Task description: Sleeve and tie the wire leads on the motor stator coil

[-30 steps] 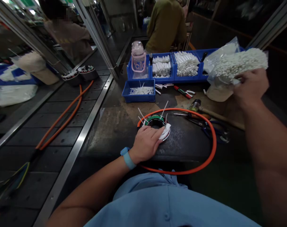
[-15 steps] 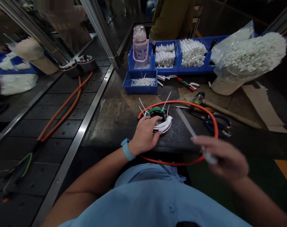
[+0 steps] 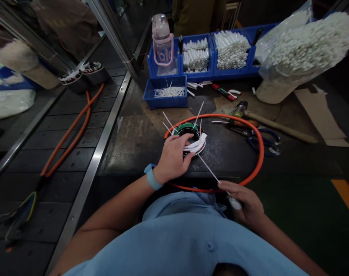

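A ring-shaped motor stator with a green rim lies on the bench, thin white ties sticking up from it. Along its near side runs a bundle of white sleeved wires. My left hand grips the ring's near left side, thumb and fingers closed on it and the bundle. My right hand is low at the bench's front edge, pinching a thin white tie that stretches to the ring's near edge. A whitish piece shows under its fingers. An orange cable loops from the ring.
Behind are blue bins of white tubes, a small blue tray of ties and a bottle. To the right lie a hammer, pliers, a marker and a bucket of tubes. Left is a slatted conveyor.
My right hand has moved left and closer to my body, and the tie's far end is now at the ring's near edge. My left hand keeps its grip. The view has shifted slightly.
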{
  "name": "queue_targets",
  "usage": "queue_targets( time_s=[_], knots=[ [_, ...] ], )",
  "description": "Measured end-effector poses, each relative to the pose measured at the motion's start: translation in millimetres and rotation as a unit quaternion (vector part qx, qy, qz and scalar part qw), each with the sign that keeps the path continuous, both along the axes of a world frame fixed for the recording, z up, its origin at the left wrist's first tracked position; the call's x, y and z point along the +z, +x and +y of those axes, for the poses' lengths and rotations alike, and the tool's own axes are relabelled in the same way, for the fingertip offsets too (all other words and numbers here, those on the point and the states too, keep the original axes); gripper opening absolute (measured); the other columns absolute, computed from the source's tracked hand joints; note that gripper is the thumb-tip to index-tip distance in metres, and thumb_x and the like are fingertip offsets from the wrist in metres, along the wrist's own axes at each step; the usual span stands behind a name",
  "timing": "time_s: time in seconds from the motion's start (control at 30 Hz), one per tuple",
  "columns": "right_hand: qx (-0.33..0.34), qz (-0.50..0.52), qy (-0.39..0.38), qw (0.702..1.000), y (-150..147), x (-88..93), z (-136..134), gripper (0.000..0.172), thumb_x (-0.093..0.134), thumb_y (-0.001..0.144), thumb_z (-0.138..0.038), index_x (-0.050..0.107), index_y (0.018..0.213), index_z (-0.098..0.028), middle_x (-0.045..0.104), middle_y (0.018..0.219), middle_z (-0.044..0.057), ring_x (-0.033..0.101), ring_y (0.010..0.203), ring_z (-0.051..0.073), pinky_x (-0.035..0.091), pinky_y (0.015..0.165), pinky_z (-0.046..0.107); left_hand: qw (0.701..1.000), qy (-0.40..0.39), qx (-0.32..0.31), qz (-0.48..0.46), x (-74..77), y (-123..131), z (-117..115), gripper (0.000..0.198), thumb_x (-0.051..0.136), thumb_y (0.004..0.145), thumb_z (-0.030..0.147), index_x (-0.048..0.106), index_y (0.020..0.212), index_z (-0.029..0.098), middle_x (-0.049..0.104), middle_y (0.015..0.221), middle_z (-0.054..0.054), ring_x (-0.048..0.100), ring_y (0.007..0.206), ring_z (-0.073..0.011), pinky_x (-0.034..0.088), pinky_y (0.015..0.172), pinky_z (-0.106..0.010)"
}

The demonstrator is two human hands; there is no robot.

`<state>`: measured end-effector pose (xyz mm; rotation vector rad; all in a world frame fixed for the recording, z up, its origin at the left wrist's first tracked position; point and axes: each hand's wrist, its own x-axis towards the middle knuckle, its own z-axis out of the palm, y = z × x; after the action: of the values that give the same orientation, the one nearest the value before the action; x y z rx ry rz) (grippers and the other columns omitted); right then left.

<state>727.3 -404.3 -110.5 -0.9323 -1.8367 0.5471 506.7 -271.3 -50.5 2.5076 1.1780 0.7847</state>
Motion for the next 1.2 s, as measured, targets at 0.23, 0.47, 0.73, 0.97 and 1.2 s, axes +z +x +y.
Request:
queue_targets(
  time_s=[0.23, 0.47, 0.73, 0.97, 1.2],
  knots=[
    [0.006, 0.034, 0.023, 0.999, 0.2, 4.3, -1.9, 0.021, 0.046, 0.082, -0.009, 0.049, 0.098, -0.023, 0.069, 0.102, 0.01, 0.065, 0.099, 0.023, 0.059, 0.072, 0.042, 1.0, 0.013, -0.006, 0.008, -3.0, -1.5, -0.2, 0.047, 0.055, 0.079, 0.022, 0.043, 0.124, 0.013, 0.063, 0.094, -0.006, 0.056, 0.093, -0.0192, 0.034, 0.1, -0.042],
    [0.04, -0.01, 0.043, 0.998, -19.0, 2.0, 37.4, 0.022, 0.044, 0.084, -0.012, 0.049, 0.102, -0.024, 0.063, 0.116, 0.01, 0.059, 0.11, 0.022, 0.055, 0.084, 0.042, 0.997, 0.0, 0.007, 0.08, 2.1, 5.3, -6.0, 0.057, 0.051, 0.081, 0.023, 0.034, 0.134, 0.01, 0.061, 0.105, -0.01, 0.055, 0.102, -0.0231, 0.026, 0.104, -0.045],
    [-0.038, 0.244, -0.244, 0.938, -52.6, 22.5, 92.1, 0.015, 0.064, 0.078, -0.029, 0.052, 0.085, -0.023, 0.066, 0.081, 0.0, 0.066, 0.073, 0.016, 0.056, 0.073, 0.031, 0.999, 0.007, 0.004, -0.037, -3.0, 2.5, -6.3, 0.029, 0.055, 0.082, 0.021, 0.059, 0.11, 0.021, 0.067, 0.106, -0.003, 0.059, 0.1, -0.0171, 0.03, 0.1, -0.039],
    [-0.021, 0.3, -0.309, 0.902, -48.9, 26.6, 87.7, 0.027, 0.073, 0.067, -0.033, 0.052, 0.082, -0.023, 0.065, 0.08, -0.001, 0.064, 0.076, 0.015, 0.052, 0.076, 0.03, 0.998, 0.044, -0.013, -0.051, -4.9, 0.8, -3.6, 0.022, 0.055, 0.083, 0.021, 0.066, 0.102, 0.022, 0.069, 0.105, -0.003, 0.06, 0.098, -0.016, 0.032, 0.099, -0.039],
    [-0.085, 0.217, -0.304, 0.924, -59.3, 24.7, 105.1, 0.027, 0.069, 0.068, -0.034, 0.046, 0.073, -0.022, 0.053, 0.064, -0.005, 0.053, 0.056, 0.012, 0.046, 0.053, 0.025, 0.998, 0.051, -0.012, -0.046, -5.4, 0.4, -4.3, 0.023, 0.055, 0.083, 0.02, 0.066, 0.103, 0.023, 0.069, 0.105, -0.002, 0.059, 0.098, -0.0157, 0.033, 0.099, -0.04]
  ],
)
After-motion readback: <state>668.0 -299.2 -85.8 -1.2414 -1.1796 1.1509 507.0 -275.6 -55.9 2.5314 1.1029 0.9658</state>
